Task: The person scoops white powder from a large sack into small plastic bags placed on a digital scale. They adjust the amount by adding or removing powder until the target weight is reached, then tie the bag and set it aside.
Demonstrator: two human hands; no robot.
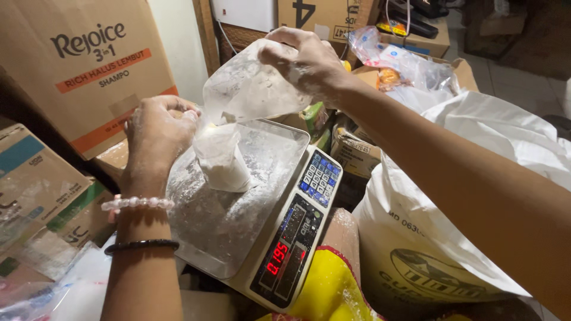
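Right hand (pixel 309 62) grips clear plastic scoop (pixel 250 89), tilted spout-down; left hand (pixel 157 134) pinches open small clear bag (pixel 221 159) of white powder on dusty digital scale (pixel 238 238).

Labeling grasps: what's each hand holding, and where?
Right hand: clear scoop, gripped at its back end. Left hand: small plastic bag, held at its open top.

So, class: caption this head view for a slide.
Right hand tips a plastic scoop of flour into a bag on a scale.

One digital scale (pixel 279 238), one small flour-filled bag (pixel 221 159), one clear scoop (pixel 250 89), two bracelets (pixel 138 203), one large white sack (pixel 476 196), perhaps five cardboard boxes (pixel 89 65).
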